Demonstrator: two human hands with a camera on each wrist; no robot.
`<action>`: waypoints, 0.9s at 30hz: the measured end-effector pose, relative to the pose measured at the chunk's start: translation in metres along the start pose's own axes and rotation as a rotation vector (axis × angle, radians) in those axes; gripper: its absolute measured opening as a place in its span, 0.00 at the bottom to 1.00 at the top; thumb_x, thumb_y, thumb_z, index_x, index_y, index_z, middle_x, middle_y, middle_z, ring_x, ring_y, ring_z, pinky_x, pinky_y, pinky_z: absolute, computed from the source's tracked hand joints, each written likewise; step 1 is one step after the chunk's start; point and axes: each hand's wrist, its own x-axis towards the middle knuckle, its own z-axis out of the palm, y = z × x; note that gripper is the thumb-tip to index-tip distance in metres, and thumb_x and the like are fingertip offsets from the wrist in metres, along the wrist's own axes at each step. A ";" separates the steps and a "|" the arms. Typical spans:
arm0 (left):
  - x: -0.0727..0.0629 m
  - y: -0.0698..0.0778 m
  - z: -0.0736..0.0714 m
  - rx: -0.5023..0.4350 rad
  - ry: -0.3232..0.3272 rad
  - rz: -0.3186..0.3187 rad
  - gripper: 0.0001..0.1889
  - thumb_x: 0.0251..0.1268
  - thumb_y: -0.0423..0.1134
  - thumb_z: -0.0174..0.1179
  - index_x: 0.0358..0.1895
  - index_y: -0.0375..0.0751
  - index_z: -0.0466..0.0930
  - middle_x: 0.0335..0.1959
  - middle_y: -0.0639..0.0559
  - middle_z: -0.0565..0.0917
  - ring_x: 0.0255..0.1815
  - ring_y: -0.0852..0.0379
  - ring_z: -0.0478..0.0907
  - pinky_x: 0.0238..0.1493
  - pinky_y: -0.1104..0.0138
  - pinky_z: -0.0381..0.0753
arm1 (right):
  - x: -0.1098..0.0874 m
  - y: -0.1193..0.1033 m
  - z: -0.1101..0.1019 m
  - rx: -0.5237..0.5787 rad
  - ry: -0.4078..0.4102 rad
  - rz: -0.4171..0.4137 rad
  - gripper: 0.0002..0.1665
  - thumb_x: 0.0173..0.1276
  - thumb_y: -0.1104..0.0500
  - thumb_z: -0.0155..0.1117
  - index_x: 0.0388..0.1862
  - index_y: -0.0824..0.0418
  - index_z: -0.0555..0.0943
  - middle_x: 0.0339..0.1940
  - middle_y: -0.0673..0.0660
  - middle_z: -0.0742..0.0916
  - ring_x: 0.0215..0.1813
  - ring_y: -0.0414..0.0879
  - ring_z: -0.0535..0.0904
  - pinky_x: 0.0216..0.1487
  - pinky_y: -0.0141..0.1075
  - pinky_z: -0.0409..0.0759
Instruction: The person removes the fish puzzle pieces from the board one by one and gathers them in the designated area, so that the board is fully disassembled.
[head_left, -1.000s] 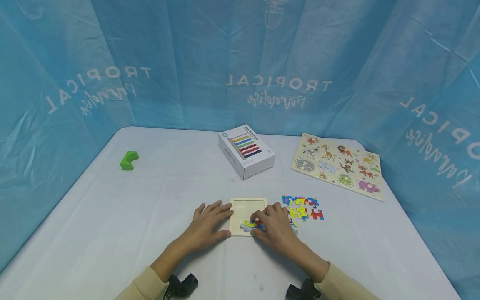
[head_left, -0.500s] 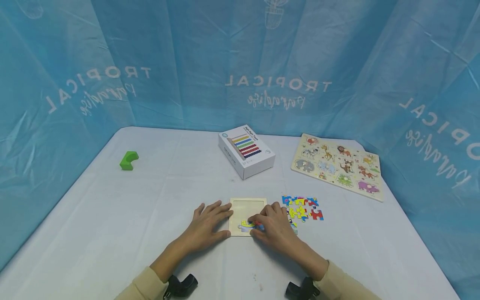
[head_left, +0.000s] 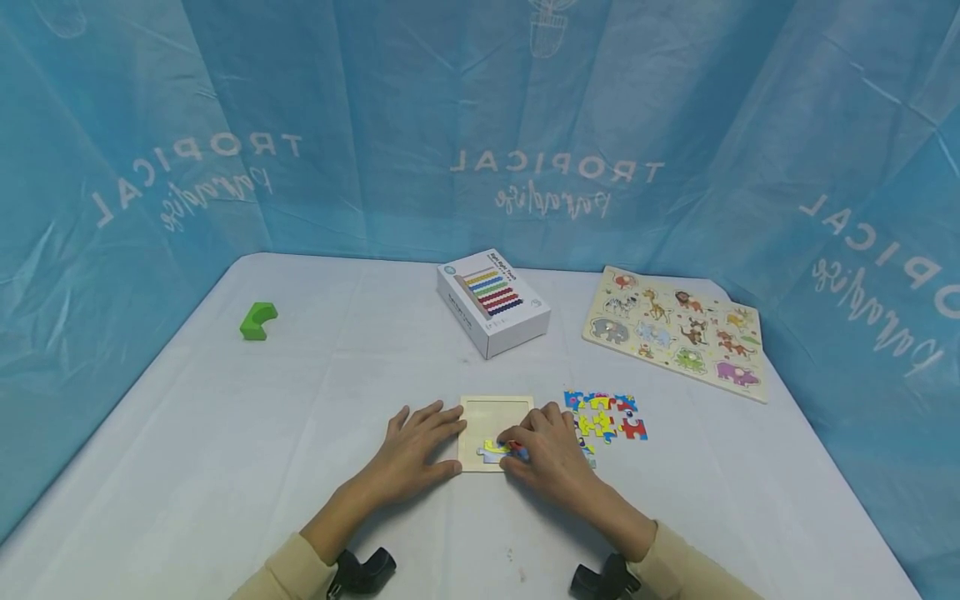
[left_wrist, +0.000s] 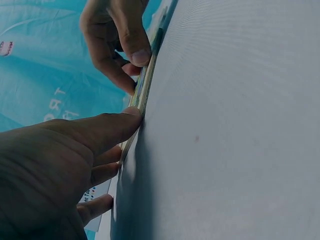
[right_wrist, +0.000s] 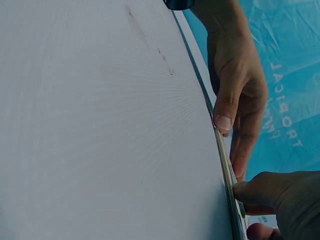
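Note:
A shallow wooden puzzle tray (head_left: 485, 412) lies on the white table in the head view. My left hand (head_left: 414, 448) rests at its left side, fingers spread and fairly straight, thumb at the near left corner. Over the near right part of the tray, my right hand (head_left: 551, 454) curls its thumb and index finger onto a jigsaw piece (head_left: 517, 451) with red and blue on it. Next to that lies a yellow and light blue jigsaw piece (head_left: 491, 452), along the near edge. In the left wrist view, the left thumb (left_wrist: 131, 111) touches the tray's edge.
Several loose jigsaw pieces (head_left: 603, 417) lie right of the tray, some partly hidden by the right hand. Farther back are a white box (head_left: 517, 333) and an animal puzzle board (head_left: 675, 325). A green notched block (head_left: 257, 322) sits at the far left.
The jigsaw pieces under my right fingers have shifted slightly left and lie more level along the tray's near edge. My left hand has stayed in place.

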 end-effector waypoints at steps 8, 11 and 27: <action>0.001 0.000 0.000 -0.004 -0.008 -0.004 0.28 0.56 0.47 0.65 0.62 0.46 0.74 0.69 0.51 0.70 0.73 0.43 0.59 0.68 0.36 0.47 | -0.001 0.004 -0.001 0.011 0.042 0.000 0.16 0.49 0.48 0.75 0.38 0.45 0.86 0.33 0.48 0.81 0.41 0.43 0.66 0.41 0.38 0.60; 0.001 0.001 -0.001 -0.008 -0.010 -0.005 0.28 0.56 0.47 0.65 0.62 0.46 0.74 0.69 0.51 0.70 0.73 0.43 0.59 0.68 0.36 0.47 | -0.004 0.010 -0.005 0.035 0.051 0.009 0.16 0.48 0.49 0.75 0.38 0.45 0.86 0.33 0.47 0.81 0.41 0.43 0.66 0.41 0.38 0.60; 0.001 -0.001 0.000 -0.001 -0.006 0.004 0.28 0.56 0.46 0.65 0.62 0.46 0.74 0.68 0.50 0.70 0.73 0.43 0.60 0.68 0.37 0.48 | -0.049 0.082 -0.040 0.032 0.183 0.045 0.18 0.41 0.57 0.79 0.36 0.50 0.86 0.30 0.48 0.78 0.39 0.44 0.67 0.38 0.38 0.56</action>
